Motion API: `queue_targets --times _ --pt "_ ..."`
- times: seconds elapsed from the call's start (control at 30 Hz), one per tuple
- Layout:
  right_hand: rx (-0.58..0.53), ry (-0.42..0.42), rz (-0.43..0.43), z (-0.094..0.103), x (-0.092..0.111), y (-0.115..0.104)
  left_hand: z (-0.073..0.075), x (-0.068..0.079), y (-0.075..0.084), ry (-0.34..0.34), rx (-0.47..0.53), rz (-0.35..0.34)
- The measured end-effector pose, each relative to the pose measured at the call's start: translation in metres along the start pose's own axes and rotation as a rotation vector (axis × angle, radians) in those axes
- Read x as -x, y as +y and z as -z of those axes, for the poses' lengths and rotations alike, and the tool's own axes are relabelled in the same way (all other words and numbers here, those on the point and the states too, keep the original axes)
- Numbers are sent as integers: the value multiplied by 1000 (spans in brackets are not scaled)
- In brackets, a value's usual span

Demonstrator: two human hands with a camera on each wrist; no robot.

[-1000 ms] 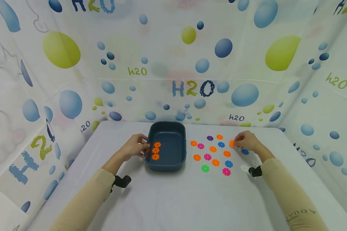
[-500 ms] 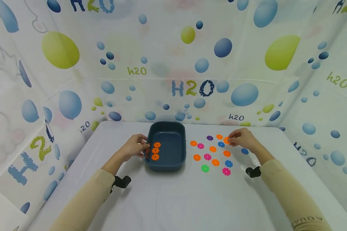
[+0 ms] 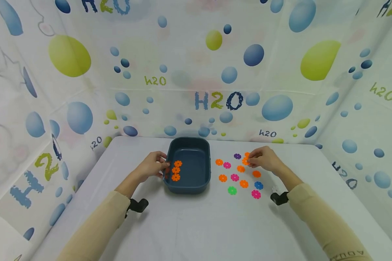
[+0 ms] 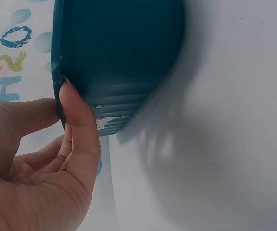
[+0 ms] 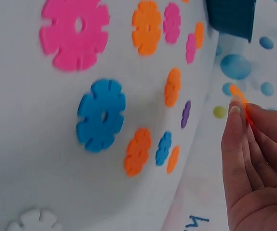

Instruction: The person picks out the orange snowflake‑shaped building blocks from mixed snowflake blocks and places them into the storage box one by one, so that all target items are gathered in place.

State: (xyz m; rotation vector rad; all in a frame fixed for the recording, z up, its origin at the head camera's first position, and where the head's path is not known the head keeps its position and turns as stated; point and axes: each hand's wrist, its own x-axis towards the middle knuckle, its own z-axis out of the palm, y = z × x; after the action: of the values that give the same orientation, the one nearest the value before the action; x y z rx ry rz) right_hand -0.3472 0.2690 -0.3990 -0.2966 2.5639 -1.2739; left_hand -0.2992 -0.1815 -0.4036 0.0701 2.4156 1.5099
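My left hand [image 3: 151, 166] pinches the left rim of a dark blue plastic tub [image 3: 196, 189], thumb on one side of the wall and fingers on the other. Inside the tub, along its left side, lie 3 orange notched discs [image 3: 176, 170]. Between thumb and fingertips, my right hand [image 3: 264, 158] holds an orange notched disc [image 5: 239, 92] by its edge, raised over the table in the right wrist view. Beneath and around that hand lie more flat discs, among them a purple disc [image 3: 237, 156] and a blue disc [image 5: 101, 115].
Loose discs are spread right of the tub, including a green disc [image 3: 232, 190], a pink disc [image 3: 256, 194] and a white disc [image 5: 34, 222]. A white cloth covers the table [image 3: 183, 228]. A printed curtain [image 3: 183, 54] rises behind and at both sides.
My right hand has moved left across the discs toward the tub, carrying the orange disc. The left hand and the tub have stayed in place.
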Motion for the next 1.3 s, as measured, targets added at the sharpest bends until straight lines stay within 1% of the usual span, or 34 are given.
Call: queue_targets --times 0.17,0.33,0.43,0.6,0.7,0.93,1.13,1.3 --pt "3 -20 37 -10 1 -12 0 0 1 2 -1 -7" --pt "16 -42 64 -21 3 -29 0 0 3 5 -9 -3" --pt "-3 -46 85 -26 5 -38 0 0 3 3 -13 -6" --pt "-44 -63 127 -33 3 -45 0 -1 1 4 -7 -13" --pt "-65 -70 128 -38 2 -51 -1 -1 1 9 -1 -11" --pt "-62 -85 148 -51 -1 -69 -1 0 -1 8 2 -14" --pt "-71 -87 185 -66 -4 -88 0 1 -1 6 -3 -16" --pt "-71 -121 218 -76 -6 -110 0 2 -1 5 -10 -10"
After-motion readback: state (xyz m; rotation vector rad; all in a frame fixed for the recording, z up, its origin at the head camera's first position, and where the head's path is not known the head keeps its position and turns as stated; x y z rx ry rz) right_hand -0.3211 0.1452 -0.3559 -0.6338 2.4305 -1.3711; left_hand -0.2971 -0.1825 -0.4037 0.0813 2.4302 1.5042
